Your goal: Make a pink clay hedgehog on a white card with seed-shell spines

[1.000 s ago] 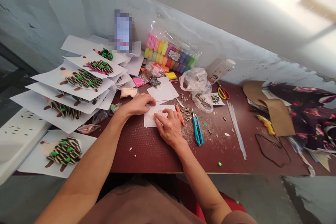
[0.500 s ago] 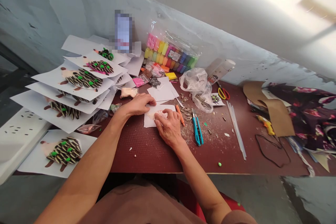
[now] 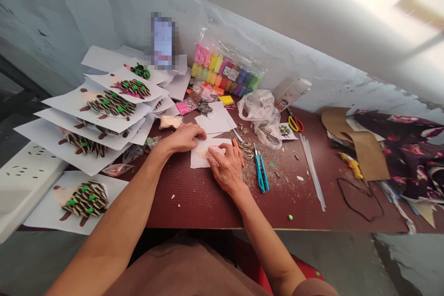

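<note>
A small sheet of white paper (image 3: 196,161) lies on the table, bearing a flat, pale peach clay shape (image 3: 201,150) with a dimpled patch. My left hand (image 3: 185,138) rests at the paper's upper left edge, fingers lying loosely over it. Over the right part of the sheet, my right hand (image 3: 227,169) has its fingers bent and apart, fingertips on the dimpled clay and partly hiding it. Just right of that hand stands out an orange stick-like tool (image 3: 238,150). A lump of pale clay (image 3: 170,122) sits behind my left wrist.
Hedgehog pictures (image 3: 111,104) are piled at left. Sunflower seeds (image 3: 248,150), a teal-handled cutter (image 3: 261,173), scissors (image 3: 295,123), and clear glue sticks (image 3: 313,173) lie to the right. Behind are a plastic bag (image 3: 258,106) and a colourful clay pack (image 3: 225,71). A yellow glue gun (image 3: 352,165) lies farther right.
My right hand has shifted slightly to the right across the clay, showing more of the dimpled patch and covering part of the orange tool. My left hand has stayed in place.
</note>
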Tool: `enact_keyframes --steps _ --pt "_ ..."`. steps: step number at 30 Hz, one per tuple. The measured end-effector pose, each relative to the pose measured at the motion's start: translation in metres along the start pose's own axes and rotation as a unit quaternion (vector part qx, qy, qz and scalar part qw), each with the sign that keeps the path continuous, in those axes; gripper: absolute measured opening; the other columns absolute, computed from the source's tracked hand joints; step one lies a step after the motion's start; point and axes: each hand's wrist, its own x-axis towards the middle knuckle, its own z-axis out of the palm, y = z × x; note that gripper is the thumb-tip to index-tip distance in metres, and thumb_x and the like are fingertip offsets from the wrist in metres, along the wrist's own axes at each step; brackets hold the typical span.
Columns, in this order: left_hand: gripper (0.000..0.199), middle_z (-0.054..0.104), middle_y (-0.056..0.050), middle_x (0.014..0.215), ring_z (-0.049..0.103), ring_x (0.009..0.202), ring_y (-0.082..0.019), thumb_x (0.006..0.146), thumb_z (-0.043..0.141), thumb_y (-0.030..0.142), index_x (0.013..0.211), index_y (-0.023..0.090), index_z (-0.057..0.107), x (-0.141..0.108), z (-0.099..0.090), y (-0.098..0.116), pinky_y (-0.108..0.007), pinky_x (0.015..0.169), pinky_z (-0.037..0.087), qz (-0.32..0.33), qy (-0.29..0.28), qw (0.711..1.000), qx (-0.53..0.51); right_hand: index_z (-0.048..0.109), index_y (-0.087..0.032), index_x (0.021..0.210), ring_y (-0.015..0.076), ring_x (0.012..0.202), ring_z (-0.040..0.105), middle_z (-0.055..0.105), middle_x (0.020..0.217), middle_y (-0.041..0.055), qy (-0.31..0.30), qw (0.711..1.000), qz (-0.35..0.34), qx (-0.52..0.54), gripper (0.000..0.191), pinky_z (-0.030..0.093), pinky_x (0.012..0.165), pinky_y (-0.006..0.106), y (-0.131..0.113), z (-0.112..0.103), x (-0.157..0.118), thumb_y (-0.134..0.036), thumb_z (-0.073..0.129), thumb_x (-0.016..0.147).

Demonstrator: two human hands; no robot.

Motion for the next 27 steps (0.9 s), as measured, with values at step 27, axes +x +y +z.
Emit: enact_keyframes --steps 27 --pt "0.041 0.073 -0.005 0.117 0.061 0.114 -0.026 0.072 0.051 0.011 0.107 0.021 0.071 -0.001 0.001 0.000 -0.039 0.101 0.043 0.001 -0.002 1.000 -0.001 0.071 -0.033 0.123 0.0248 0.112 0.049 0.056 0.127 0.0086 -0.029 0.998 -0.046 0.006 0.032 0.027 0.113 0.046 0.016 -0.004 0.010 -0.046 0.051 0.102"
